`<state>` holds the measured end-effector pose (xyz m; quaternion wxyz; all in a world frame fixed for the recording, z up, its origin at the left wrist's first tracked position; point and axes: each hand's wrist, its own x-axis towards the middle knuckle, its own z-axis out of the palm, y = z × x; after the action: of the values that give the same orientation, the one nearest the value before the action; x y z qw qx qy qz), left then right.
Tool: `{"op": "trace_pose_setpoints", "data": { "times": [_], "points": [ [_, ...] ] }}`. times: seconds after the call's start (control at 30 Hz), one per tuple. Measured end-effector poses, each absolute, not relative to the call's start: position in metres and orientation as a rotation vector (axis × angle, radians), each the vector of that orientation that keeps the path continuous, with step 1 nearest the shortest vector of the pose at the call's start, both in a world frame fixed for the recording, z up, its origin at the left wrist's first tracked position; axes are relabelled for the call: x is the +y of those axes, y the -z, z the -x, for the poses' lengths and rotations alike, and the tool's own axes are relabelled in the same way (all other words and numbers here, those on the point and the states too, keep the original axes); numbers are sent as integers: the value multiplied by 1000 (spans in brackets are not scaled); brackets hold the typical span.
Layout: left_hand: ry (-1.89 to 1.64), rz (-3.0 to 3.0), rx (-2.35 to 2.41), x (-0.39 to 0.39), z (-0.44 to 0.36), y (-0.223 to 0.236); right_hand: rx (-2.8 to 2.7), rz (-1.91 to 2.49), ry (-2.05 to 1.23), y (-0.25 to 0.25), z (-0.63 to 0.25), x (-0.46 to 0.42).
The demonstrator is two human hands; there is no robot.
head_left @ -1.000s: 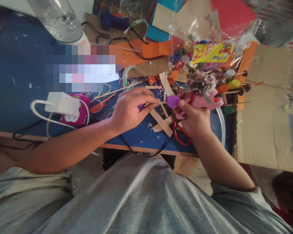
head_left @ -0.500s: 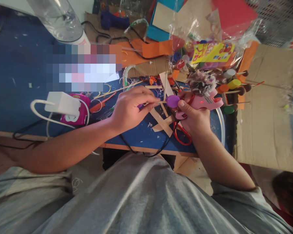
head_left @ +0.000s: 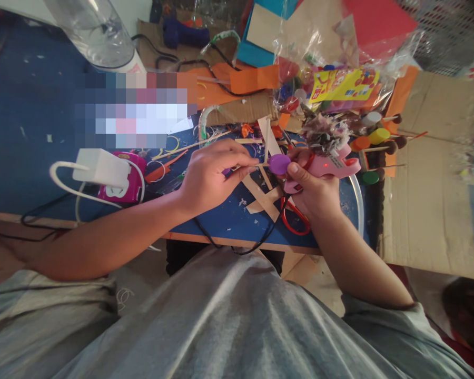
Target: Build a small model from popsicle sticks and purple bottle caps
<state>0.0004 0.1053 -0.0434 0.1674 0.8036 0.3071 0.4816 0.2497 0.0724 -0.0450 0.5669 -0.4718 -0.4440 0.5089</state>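
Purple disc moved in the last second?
No; judged against the crossed beige strips, the purple disc shows no visible shift either way.

purple cap (head_left: 279,164): round, flat face showing, at the right hand's (head_left: 318,195) thumb tip
thin stick (head_left: 263,165): pale, straight, pinched in left hand (head_left: 213,171), far end at cap's edge, join unclear
pink glue gun (head_left: 342,167): red light lit, gripped in right hand, nozzle hidden

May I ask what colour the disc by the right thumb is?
The disc is purple, clearest in the head view.
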Motion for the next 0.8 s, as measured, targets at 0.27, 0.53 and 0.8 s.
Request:
{"op": "trace_pose_setpoints", "data": {
  "times": [0.27, 0.53, 0.8],
  "points": [
    [-1368, -2272, 877, 104, -1, 42, -977, 1102, -1216, 44, -248, 71],
    [-1349, -2275, 892, 105, -1, 42, -1011, 1120, -1214, 44, -249, 71],
    [-1327, -2253, 917, 104, -1, 44, -1025, 1133, -1220, 42, -249, 71]
  ]
}}
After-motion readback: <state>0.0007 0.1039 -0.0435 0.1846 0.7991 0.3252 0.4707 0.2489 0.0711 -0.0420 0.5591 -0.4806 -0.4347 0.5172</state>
